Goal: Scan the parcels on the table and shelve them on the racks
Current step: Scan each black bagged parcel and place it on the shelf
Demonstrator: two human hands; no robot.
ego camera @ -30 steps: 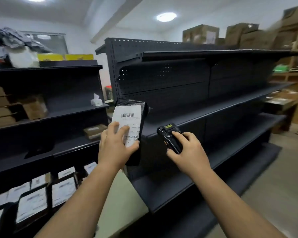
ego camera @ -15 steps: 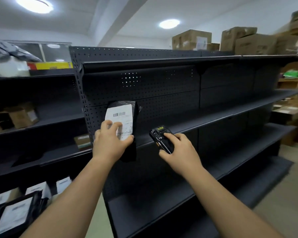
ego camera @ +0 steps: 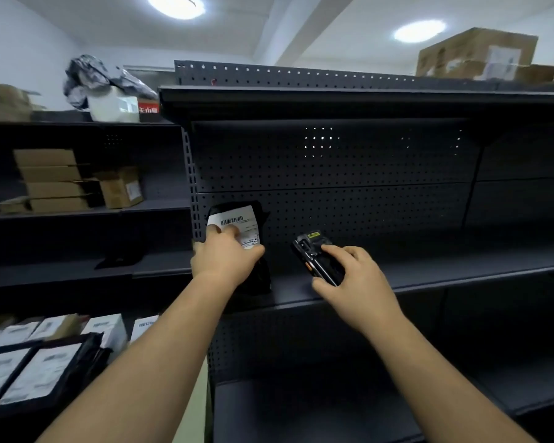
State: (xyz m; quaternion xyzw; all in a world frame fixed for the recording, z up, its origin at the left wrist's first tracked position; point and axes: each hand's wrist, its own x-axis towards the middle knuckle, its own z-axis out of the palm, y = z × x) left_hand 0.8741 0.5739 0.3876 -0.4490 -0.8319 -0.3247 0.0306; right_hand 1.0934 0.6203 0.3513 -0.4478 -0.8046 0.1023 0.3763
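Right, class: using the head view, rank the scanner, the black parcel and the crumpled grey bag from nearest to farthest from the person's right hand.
1. scanner: gripped in the right hand itself.
2. black parcel: just to its left, held by the left hand.
3. crumpled grey bag: far upper left, on top of the left rack.

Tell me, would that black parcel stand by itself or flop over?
Probably floppy: the black parcel looks like a soft plastic bag with a creased outline. Likely light, since the left hand alone holds it upright. It could tip on the shelf unless leaned against the back panel.
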